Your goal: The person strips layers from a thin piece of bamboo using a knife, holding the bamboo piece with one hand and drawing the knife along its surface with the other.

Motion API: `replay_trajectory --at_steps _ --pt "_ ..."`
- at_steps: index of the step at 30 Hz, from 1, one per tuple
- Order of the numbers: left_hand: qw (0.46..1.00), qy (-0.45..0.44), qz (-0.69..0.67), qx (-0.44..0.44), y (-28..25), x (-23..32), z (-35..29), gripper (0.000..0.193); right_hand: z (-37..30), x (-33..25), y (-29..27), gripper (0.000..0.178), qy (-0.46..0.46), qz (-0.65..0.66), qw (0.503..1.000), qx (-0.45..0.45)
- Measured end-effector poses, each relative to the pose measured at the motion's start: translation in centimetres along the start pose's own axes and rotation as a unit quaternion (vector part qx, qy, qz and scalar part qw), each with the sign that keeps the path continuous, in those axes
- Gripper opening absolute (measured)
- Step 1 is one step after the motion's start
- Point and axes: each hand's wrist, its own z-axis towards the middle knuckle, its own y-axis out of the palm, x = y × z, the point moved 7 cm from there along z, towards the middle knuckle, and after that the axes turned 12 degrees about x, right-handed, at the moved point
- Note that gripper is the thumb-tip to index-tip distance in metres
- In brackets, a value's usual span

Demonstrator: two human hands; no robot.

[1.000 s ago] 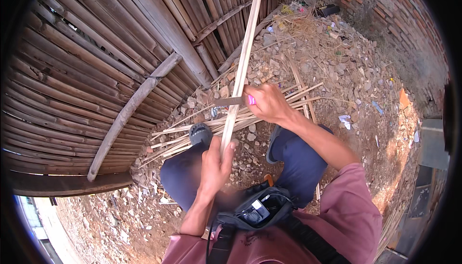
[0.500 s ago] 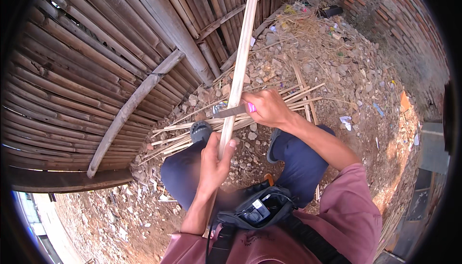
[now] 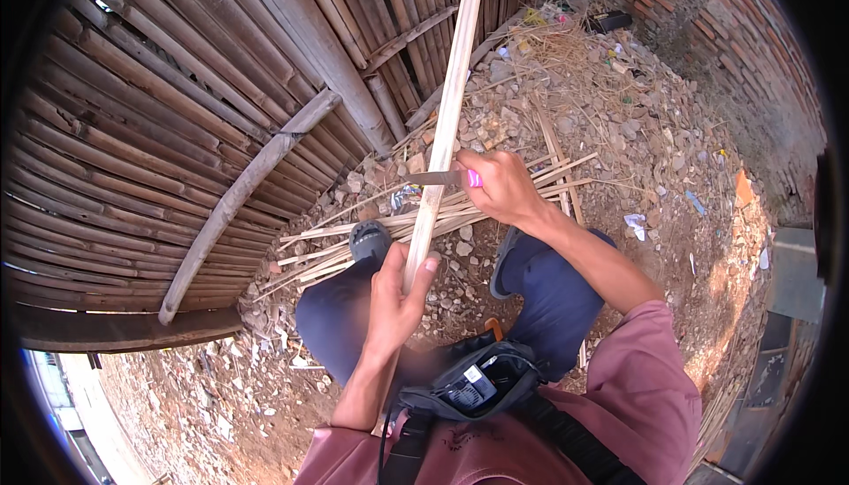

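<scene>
My left hand (image 3: 395, 301) is closed around the lower end of a long pale bamboo strip (image 3: 452, 96), which slants up and away from me. In my right hand (image 3: 504, 189) is a knife (image 3: 439, 178) with a pink handle, its dark blade lying across the strip about midway along. The blade points left and touches or nearly touches the strip; the exact contact cannot be made out. Beneath, a loose pile of thin bamboo strips (image 3: 334, 252) lies on the ground between and beyond my feet.
A bamboo slat wall (image 3: 141, 167) with a curved pole rises on the left. A brick wall (image 3: 752, 52) stands at the far right. Stones, straw and scraps litter the ground (image 3: 637, 158). An open dark waist bag (image 3: 473, 388) sits at my lap.
My right hand has slid the knife a little farther up along the bamboo strip, and the blade lies more level. My left hand keeps its hold.
</scene>
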Motion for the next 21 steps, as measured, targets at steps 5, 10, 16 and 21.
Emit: replay_trajectory --at_steps 5,10,16,21 --pt "1.000 -0.005 -0.004 0.023 -0.2 0.2 0.1 0.016 0.0 -0.7 -0.1 0.011 0.002 0.023 1.000 -0.021" --pt "0.999 -0.018 0.017 0.036 -0.7 0.1 0.1 0.018 1.0 -0.1 -1.5 0.021 0.092 0.084 0.992 -0.012" --pt "0.999 -0.007 -0.023 0.024 -0.4 -0.2 0.2 0.012 0.7 0.5 -2.9 0.039 0.096 0.127 0.987 0.003" --pt "0.997 -0.064 -0.033 0.010 -0.7 0.3 0.1 0.019 0.1 -2.1 -2.8 0.035 -0.015 0.134 0.991 -0.012"
